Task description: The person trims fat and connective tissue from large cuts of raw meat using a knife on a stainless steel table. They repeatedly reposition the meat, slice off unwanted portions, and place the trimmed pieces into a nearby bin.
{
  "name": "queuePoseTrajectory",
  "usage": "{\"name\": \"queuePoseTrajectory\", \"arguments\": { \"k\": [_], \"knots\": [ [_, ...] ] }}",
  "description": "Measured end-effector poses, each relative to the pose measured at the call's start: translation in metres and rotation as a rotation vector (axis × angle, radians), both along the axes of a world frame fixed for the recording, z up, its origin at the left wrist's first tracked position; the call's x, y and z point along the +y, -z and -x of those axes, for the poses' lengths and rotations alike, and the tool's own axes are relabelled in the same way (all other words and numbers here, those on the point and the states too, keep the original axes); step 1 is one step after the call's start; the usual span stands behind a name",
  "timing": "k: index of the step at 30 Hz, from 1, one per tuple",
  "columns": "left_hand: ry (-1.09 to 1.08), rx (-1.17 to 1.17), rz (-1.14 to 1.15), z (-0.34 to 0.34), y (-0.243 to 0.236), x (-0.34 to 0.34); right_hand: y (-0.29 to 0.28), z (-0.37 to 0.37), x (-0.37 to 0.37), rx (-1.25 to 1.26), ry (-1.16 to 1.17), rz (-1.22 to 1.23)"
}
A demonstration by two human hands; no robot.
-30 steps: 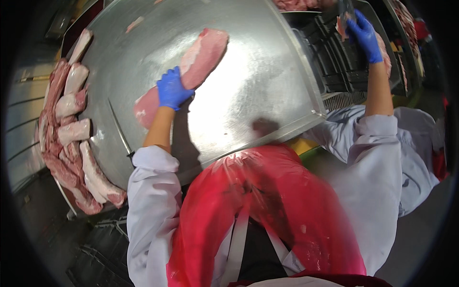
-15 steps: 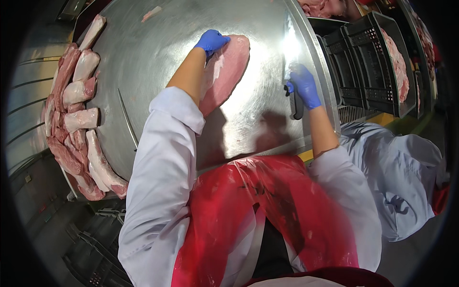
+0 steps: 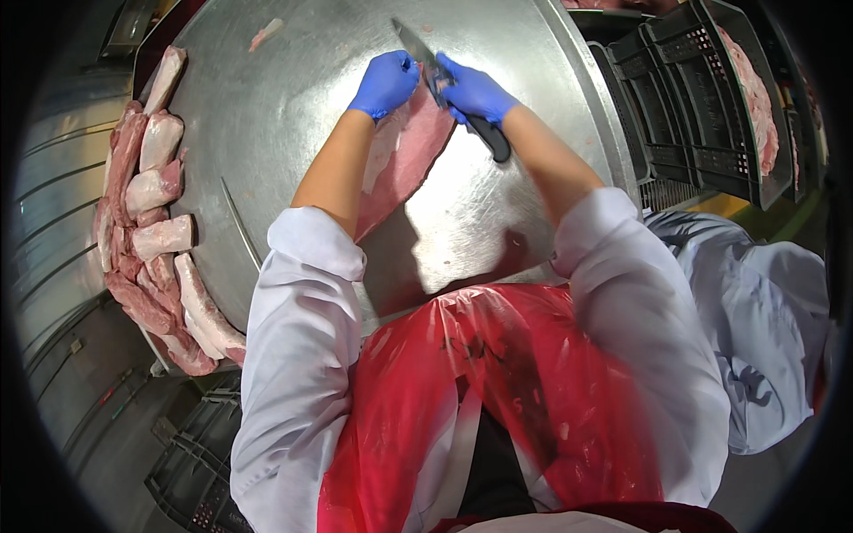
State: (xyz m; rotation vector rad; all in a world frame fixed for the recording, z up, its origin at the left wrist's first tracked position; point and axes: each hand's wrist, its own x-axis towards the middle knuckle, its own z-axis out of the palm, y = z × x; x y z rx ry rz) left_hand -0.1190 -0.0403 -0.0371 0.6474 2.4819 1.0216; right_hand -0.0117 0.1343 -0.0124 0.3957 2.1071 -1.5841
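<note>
A long pale-pink slab of raw meat [image 3: 404, 164] lies on the steel table [image 3: 293, 133] in front of me. My left hand [image 3: 388, 85], in a blue glove, is closed on the far end of the slab. My right hand [image 3: 475, 91], gloved the same way, grips a knife [image 3: 490, 139] by its black handle. The blade points away and to the left, passing over the far tip of the meat beside my left fingers. Whether its edge is in the meat I cannot tell.
Several raw meat pieces [image 3: 147, 240] are piled along the table's left edge. A thin metal rod [image 3: 238, 218] lies near my left forearm. A small meat scrap [image 3: 267, 34] is at the far left. Black crates [image 3: 680, 98] stand to the right, near another person's pale sleeve [image 3: 746, 320].
My right hand has swung left with the knife, from the table's right side to the far end of the meat. My left hand keeps its hold on the slab.
</note>
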Motion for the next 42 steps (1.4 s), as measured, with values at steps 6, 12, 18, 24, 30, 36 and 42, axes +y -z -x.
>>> {"name": "queuePoseTrajectory", "arguments": {
  "k": [6, 12, 18, 24, 30, 36, 42],
  "knots": [
    [-0.485, -0.102, -0.260, 0.010, 0.010, -0.053, -0.085, -0.157, 0.026, -0.194, -0.133, 0.166],
    [-0.306, -0.138, -0.022, -0.042, -0.010, -0.027, -0.104, -0.231, 0.087, -0.132, 0.234, 0.373],
    [0.157, -0.046, 0.504, -0.080, -0.026, 0.056, -0.052, -0.179, 0.076, 0.173, 0.573, 0.180],
    [-0.013, -0.405, -0.076, -0.079, -0.026, 0.022, 0.004, -0.149, 0.036, 0.107, 0.489, 0.269],
    [0.125, -0.250, 0.056, -0.073, -0.030, 0.033, -0.021, -0.133, 0.000, -0.001, 0.133, 0.192],
    [0.416, -0.219, 0.027, -0.053, -0.050, 0.043, -0.005, -0.120, -0.007, 0.051, 0.224, 0.223],
    [0.362, -0.396, -0.053, -0.025, -0.053, 0.034, -0.002, -0.184, -0.044, 0.069, 0.163, 0.270]
  ]
}}
